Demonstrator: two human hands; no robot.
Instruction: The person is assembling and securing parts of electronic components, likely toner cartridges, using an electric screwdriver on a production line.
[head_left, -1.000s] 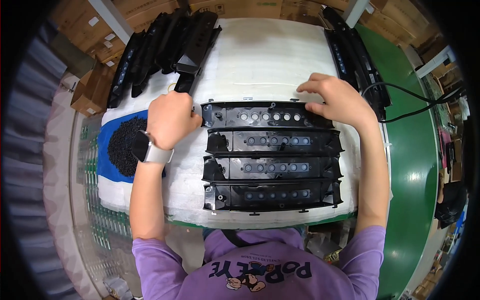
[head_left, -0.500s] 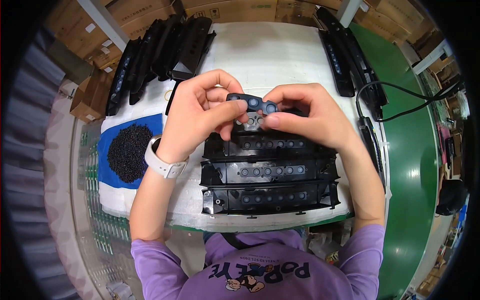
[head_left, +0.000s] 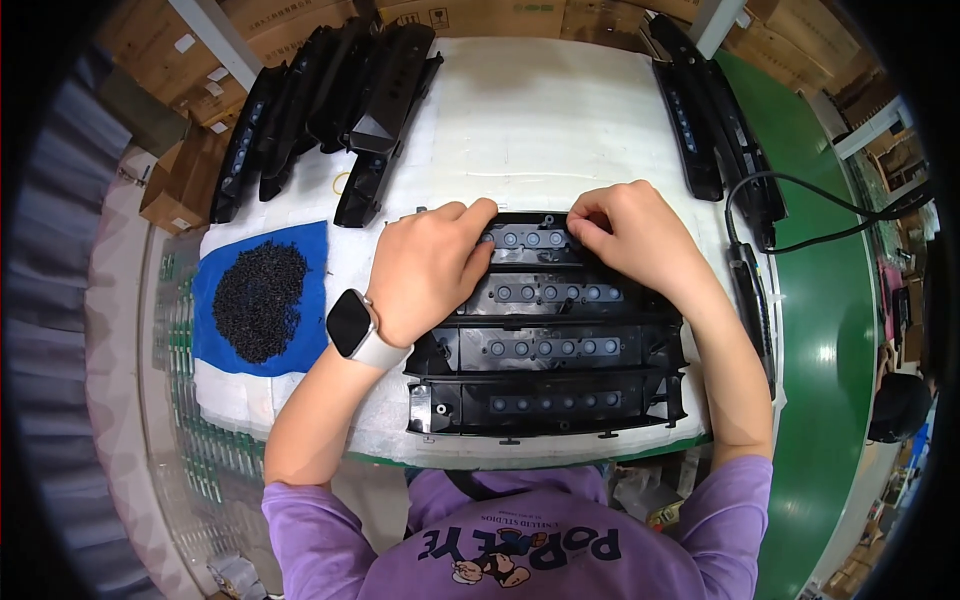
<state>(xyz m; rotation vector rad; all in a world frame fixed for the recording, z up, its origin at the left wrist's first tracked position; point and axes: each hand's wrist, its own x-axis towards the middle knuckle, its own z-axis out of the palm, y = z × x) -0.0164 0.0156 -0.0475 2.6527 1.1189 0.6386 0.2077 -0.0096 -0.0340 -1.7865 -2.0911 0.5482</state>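
A dark strip with a row of round blue-grey buttons (head_left: 534,240) lies in the farthest of several long black plastic housings (head_left: 525,216) stacked in rows before me. My left hand (head_left: 428,262), fingers curled and closed, presses at the strip's left end and covers part of it. At the other end, my right hand (head_left: 640,232) has thumb and fingertips pinched together against the strip. Nearer to me, more black housings (head_left: 470,347) lie in rows, each with a similar button strip (head_left: 553,348) along its middle.
On the left, a blue cloth (head_left: 315,270) bears a heap of small black pieces (head_left: 258,300). More black housings (head_left: 385,90) lean at the back left, others (head_left: 690,120) at the back right. A black cable (head_left: 840,190) and a dark handheld tool (head_left: 748,290) lie right.
The button strip, held up between both hands before, has been lowered into the farthest housing. My hands have moved apart to its two ends, and my left wrist has turned over.
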